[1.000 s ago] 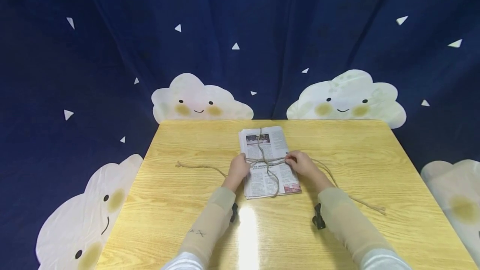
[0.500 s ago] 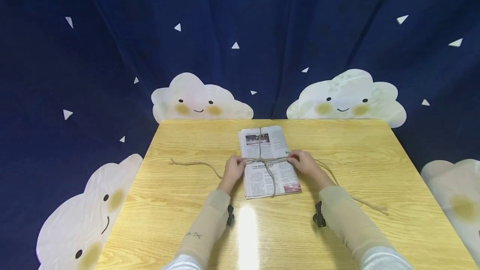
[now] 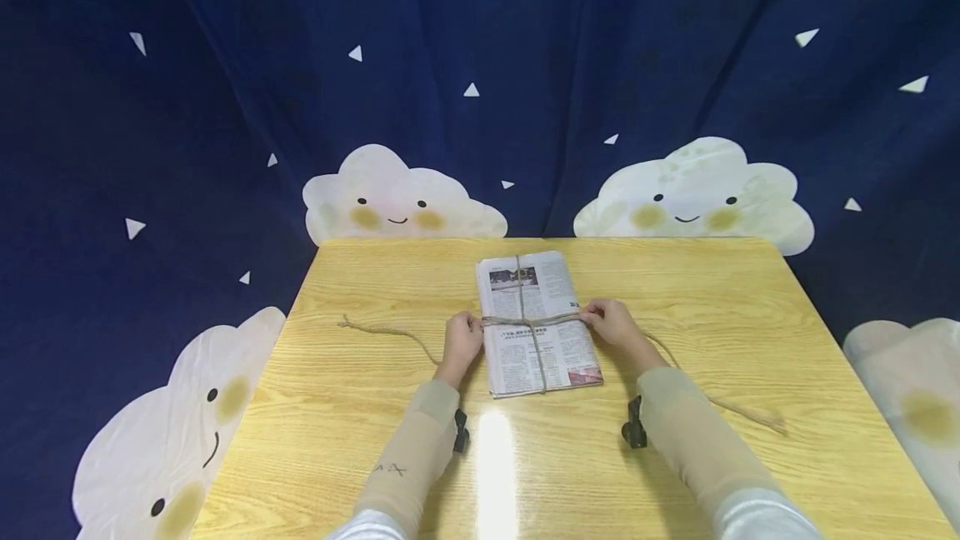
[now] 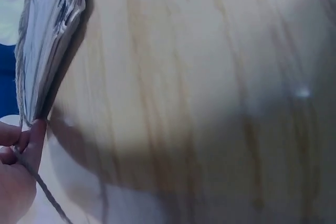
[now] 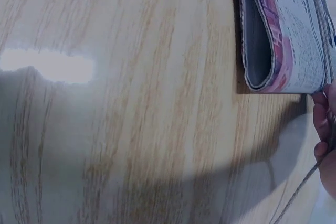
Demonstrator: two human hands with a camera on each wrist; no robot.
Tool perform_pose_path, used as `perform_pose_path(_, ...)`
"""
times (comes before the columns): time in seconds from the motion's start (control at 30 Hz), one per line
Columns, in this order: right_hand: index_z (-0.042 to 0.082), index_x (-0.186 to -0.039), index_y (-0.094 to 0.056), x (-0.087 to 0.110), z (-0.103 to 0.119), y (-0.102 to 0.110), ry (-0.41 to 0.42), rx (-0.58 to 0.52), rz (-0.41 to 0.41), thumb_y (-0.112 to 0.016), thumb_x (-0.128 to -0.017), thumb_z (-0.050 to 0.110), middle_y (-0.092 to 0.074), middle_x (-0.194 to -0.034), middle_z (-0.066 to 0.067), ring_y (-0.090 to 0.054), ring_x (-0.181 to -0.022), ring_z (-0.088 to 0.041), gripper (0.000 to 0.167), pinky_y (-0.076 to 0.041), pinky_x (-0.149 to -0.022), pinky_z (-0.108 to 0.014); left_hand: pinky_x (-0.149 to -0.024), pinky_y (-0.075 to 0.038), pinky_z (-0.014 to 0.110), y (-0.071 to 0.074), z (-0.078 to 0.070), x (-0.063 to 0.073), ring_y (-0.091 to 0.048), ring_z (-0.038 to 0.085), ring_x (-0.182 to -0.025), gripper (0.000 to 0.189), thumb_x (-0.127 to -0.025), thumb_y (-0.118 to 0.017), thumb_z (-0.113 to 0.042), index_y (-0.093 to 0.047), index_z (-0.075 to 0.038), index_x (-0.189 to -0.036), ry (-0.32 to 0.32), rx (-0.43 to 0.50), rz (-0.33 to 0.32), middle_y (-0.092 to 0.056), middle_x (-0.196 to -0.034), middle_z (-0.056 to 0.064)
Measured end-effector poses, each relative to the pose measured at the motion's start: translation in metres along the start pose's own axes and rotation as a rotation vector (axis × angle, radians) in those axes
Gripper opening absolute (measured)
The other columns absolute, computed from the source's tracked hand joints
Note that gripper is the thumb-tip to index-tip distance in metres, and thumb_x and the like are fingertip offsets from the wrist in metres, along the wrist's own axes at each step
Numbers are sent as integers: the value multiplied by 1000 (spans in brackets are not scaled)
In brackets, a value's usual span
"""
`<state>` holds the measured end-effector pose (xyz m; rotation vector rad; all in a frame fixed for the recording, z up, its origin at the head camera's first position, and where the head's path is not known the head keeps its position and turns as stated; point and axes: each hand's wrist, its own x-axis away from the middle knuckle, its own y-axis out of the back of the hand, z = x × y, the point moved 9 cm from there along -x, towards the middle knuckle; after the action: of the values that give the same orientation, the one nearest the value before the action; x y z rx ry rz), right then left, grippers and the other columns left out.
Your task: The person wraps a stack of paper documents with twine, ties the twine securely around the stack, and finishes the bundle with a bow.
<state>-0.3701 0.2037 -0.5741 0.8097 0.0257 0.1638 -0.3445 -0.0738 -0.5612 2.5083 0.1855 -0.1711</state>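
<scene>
A folded stack of newspapers (image 3: 551, 282) lies flat on the table, with twine (image 3: 555, 319) crossing its top lengthwise and crosswise. At the stack's left edge my left hand (image 3: 461, 342) pinches the twine; in the left wrist view the twine (image 4: 50, 195) trails out below those fingers. My right hand (image 3: 613, 327) grips the crosswise twine at the right edge, and its loose end runs off toward the lower right. The right wrist view has the rounded fold of the newspapers (image 5: 286, 56) beside the curled right fingers (image 5: 321, 119). Both crosswise strands look taut.
The wooden table (image 3: 375, 282) carries the loose twine ends on both sides. Behind it hangs a dark blue curtain (image 3: 450, 15) with white triangles and smiling clouds. A bright reflection lies on the tabletop in front of the stack.
Both hands have moved apart, the left one further left, and the crosswise twine has straightened. The lengthwise twine now lies straighter too, its lower part no longer curved. The newspapers stay in place.
</scene>
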Motion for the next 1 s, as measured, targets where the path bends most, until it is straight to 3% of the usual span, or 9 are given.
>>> perform_pose_path(0.07, -3, -86, -63, 0, -4, 0, -27, -23, 8, -58, -89, 12, -61, -76, -9, -51, -66, -16, 16, -44, -57, -25, -49, -46, 27, 1, 1, 0, -56, 25, -61, 11, -81, -51, 9, -59, 9, -73, -10, 27, -1, -61, -69, 18)
perform_pose_path(0.13, -4, -85, -63, 1, -6, 0, -36, -42, 9, -58, -89, 11, -60, -74, -10, -50, -63, -15, 17, -43, -55, -24, -49, -46, 28, 2, 0, 1, -56, 25, -61, 13, -82, -50, 7, -59, 7, -73, -70, 16, -19, -60, -69, 17)
perform_pose_path(0.27, -5, -85, -62, 2, -7, -2, -43, -66, 11, -57, -90, 10, -60, -71, -11, -49, -58, -12, 17, -43, -51, -22, -53, -48, 34, -19, 34, -13, -55, 24, -61, 16, -81, -48, 1, -60, 3, -70, -195, 50, -72, -58, -66, 12)
perform_pose_path(0.33, -5, -91, -61, 1, -5, -2, -26, -64, 15, -57, -90, 9, -60, -71, -12, -51, -59, -14, 15, -42, -50, -22, -51, -46, 35, -32, 53, -20, -53, 24, -61, 16, -80, -49, -2, -60, 1, -69, -238, 83, -87, -56, -66, 11)
perform_pose_path(0.4, -3, -103, -60, 0, -2, -3, -8, -60, 18, -57, -90, 8, -60, -71, -11, -53, -60, -15, 18, -42, -50, -22, -49, -43, 32, -39, 62, -23, -50, 22, -59, 16, -79, -48, -4, -59, -1, -67, -270, 105, -126, -52, -65, 8)
perform_pose_path(0.53, -2, -124, -53, -1, 2, -4, 26, -36, 42, -56, -90, 7, -60, -69, -11, -52, -60, -13, 35, -40, -50, -20, -48, -43, 32, -20, 29, -11, -49, 22, -58, 15, -77, -49, 0, -60, 2, -67, -244, 97, -146, -53, -64, 9)
perform_pose_path(0.7, -8, -118, -56, 1, 5, -8, 56, -18, 68, -52, -92, 5, -62, -74, -12, -49, -59, -10, 30, -39, -50, -19, -46, -40, 28, -9, 1, -3, -46, 18, -55, 13, -76, -50, 6, -58, 5, -66, -173, -10, -95, -52, -62, 9)
perform_pose_path(0.87, -9, -110, -61, 8, 8, -12, 95, 1, 76, -53, -91, 5, -62, -77, -11, -51, -63, -13, 25, -43, -56, -24, -58, -49, 31, -13, -1, -3, -54, 24, -68, 11, -82, -53, 3, -57, 4, -72, -88, -267, 17, -55, -75, 13)
perform_pose_path(1.0, -7, -103, -65, 13, 8, -12, 124, 68, 73, -55, -90, 6, -62, -74, -6, -51, -64, -12, 21, -44, -62, -28, -76, -53, 37, -14, -5, -4, -58, 32, -87, 11, -84, -55, 2, -64, 8, -86, -98, -438, 51, -57, -98, 17)
